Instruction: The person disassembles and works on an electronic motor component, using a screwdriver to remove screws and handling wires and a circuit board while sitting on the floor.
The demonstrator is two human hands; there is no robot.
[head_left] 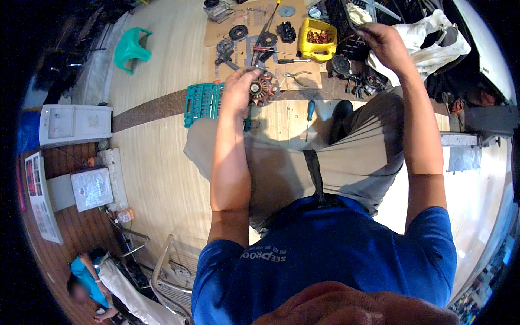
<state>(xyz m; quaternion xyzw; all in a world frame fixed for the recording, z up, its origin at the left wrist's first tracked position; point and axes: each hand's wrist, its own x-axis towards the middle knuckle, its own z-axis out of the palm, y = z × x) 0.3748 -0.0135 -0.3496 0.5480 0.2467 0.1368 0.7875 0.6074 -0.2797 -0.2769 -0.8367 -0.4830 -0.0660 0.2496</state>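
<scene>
My left hand (240,91) is closed around the edge of a round motor part with copper-coloured windings (262,90), just above the floor beside a teal socket set case (200,103). Out to the right, my right hand (388,47) is at the black crate (351,47) and the white cloth (433,46). Its fingertips are pinched together; whatever they hold is too dark to make out. Close to my left hand lie a red-handled screwdriver (265,50) and pliers (298,79). A blue-handled screwdriver (310,115) lies between my legs.
A yellow cut-open jug (318,40) holds copper-coloured pieces. Black motor parts, including a ring (238,33) and a bracket (225,51), lie on cardboard (254,16). At far left stand a green stool (132,50) and a white cabinet (76,124). Another person (92,279) sits at lower left.
</scene>
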